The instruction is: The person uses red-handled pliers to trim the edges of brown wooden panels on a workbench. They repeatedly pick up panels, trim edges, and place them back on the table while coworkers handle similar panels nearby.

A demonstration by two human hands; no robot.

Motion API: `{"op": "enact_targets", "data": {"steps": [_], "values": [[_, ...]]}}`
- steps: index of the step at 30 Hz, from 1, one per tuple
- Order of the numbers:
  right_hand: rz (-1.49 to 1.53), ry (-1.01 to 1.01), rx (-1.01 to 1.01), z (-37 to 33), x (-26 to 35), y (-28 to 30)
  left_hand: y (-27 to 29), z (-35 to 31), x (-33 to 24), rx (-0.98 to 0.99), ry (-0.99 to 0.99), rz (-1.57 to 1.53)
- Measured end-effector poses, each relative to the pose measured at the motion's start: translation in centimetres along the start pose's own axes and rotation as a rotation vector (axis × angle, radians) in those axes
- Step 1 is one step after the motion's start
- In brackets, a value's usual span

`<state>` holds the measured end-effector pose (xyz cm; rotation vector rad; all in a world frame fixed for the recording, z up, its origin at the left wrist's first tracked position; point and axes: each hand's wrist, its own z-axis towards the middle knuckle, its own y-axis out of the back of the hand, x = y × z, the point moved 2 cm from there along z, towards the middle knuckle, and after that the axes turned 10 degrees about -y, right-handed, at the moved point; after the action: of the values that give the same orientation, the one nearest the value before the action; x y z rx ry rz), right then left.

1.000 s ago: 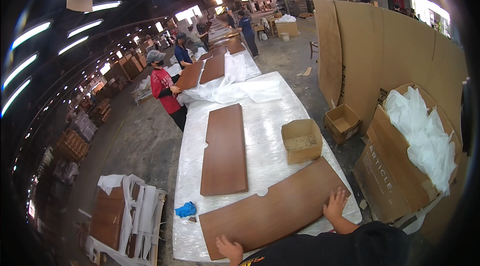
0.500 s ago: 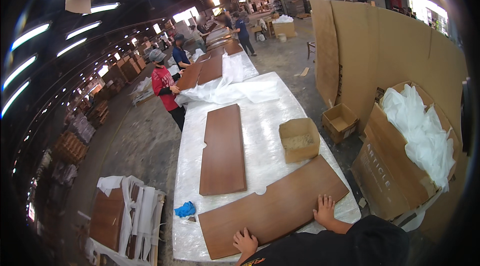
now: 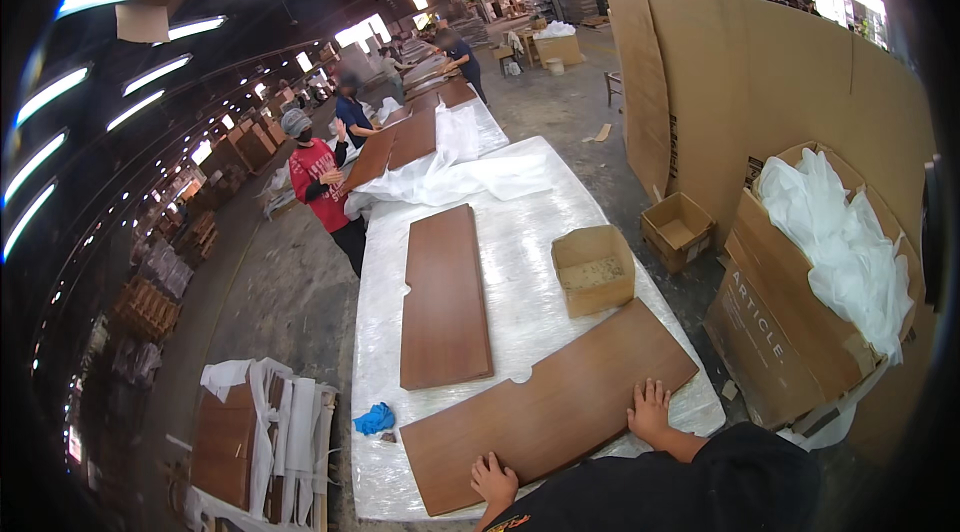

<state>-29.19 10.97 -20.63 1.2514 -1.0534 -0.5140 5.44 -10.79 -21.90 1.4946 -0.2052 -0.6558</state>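
A brown wooden panel [image 3: 545, 407] with a small half-round notch in its far edge lies slantwise on the near end of the table [image 3: 510, 177], which is covered in clear plastic film. My left hand [image 3: 494, 480] rests flat on the panel's near edge, fingers spread. Farther right, my right hand [image 3: 650, 409] lies on the same panel, its fingers stretched out. Neither hand grips anything. Beyond it lies a second notched wooden panel [image 3: 444, 297], pointing away from me. A crumpled blue cloth or glove [image 3: 374, 419] sits by the left table edge.
An open cardboard box [image 3: 593, 272] stands on the table's right side. On the floor are a smaller carton [image 3: 677, 232] and a large carton [image 3: 790, 332] topped with white foam sheeting [image 3: 835, 242]. Wrapped panels [image 3: 225, 442] stand at left. A co-worker in red [image 3: 318, 182] stands farther along.
Both my hands stay on the panel in the same places. The co-worker in red has raised a hand off the far panels and leans back. My view has shifted slightly.
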Motion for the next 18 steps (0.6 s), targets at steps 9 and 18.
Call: {"op": "enact_targets", "data": {"steps": [9,18], "values": [[0.006,0.014,0.038,0.52,-0.28,0.72,-0.74,-0.27,-0.54,-0.028,0.052,-0.011],[0.018,0.001,0.022,0.78,-0.50,0.93,-0.58,-0.22,-0.82,-0.020,0.082,-0.041]]}}
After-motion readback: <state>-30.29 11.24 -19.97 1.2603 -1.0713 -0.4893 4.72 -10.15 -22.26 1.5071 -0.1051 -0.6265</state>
